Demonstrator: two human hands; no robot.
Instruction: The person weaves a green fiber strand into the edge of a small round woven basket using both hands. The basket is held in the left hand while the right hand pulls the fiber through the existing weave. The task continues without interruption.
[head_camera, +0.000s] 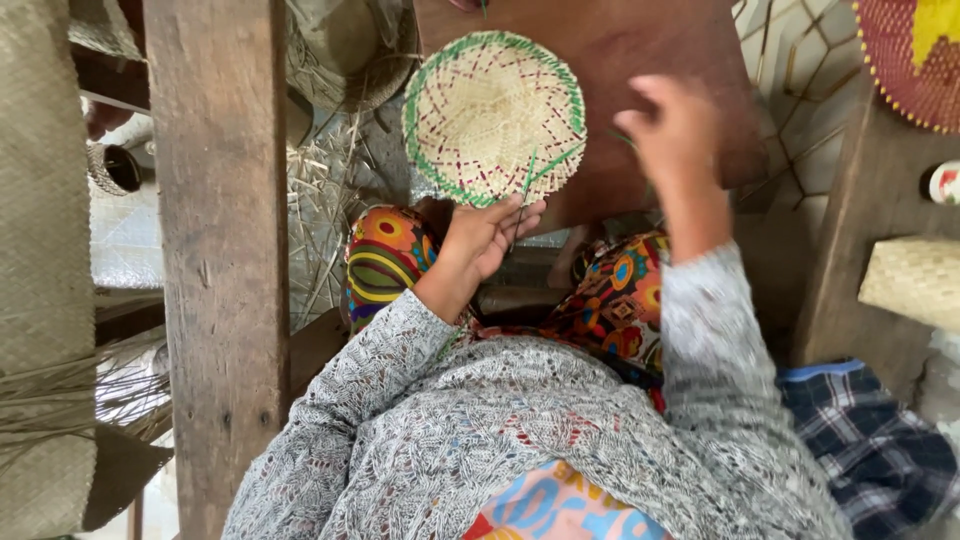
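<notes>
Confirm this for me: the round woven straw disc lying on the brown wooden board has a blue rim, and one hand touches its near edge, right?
Not quite. The head view shows the round woven straw disc with a green rim, not blue. It does lie on the brown wooden board, and the left hand touches its near edge.

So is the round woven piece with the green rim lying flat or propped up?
Flat: the round woven piece lies face up on the brown board, left hand at its near edge.

A thick wooden post stands at the left beside a hanging woven mat; loose straw litters the floor, in soft daylight, with a checked cloth at the right
</notes>
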